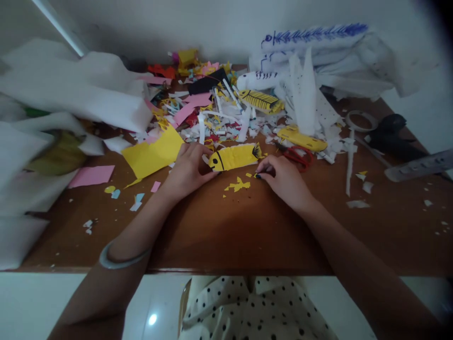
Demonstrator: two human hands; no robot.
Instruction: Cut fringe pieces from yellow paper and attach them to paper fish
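A yellow paper fish (236,158) with a black-drawn eye, gill line and tail lies across the table between my hands. My left hand (191,167) grips its head end, thumb below and fingers above. Close to the tail, my right hand (279,177) pinches a small yellow paper scrap (255,175) between thumb and fingertips. Several cut yellow paper bits (240,184) lie just below the fish. Behind my right hand rest red-handled scissors (300,158) and a yellow utility knife (301,138). A yellow paper sheet (153,155) is left of my left hand.
Paper scraps (226,123) are heaped at the back, with a second yellow fish (262,100) on them. White foam sheets (74,89) crowd the left. At right are a tape roll (361,121), a black object (391,132) and a clear tube (419,166). The table edge (240,271) is near my body.
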